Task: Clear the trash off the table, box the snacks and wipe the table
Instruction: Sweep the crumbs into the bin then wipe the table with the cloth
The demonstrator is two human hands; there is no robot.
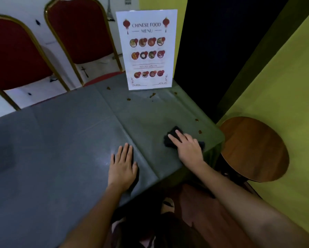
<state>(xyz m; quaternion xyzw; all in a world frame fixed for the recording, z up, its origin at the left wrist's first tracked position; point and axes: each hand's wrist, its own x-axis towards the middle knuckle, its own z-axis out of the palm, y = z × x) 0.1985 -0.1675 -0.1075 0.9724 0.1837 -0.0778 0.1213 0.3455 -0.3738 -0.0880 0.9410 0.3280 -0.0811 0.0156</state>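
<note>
Currently your right hand (187, 149) presses, fingers straight, on the cloth (173, 133); your left hand (122, 167) lies flat on the table (60, 140). The cloth appears soft and limp: press through its centre.

On the counter (60, 140) I see the menu stand (146, 51) at the far edge, crumbs (152, 95) before it, my right hand (187, 149) on the cloth (174, 131), right of my left hand (122, 165).
</note>
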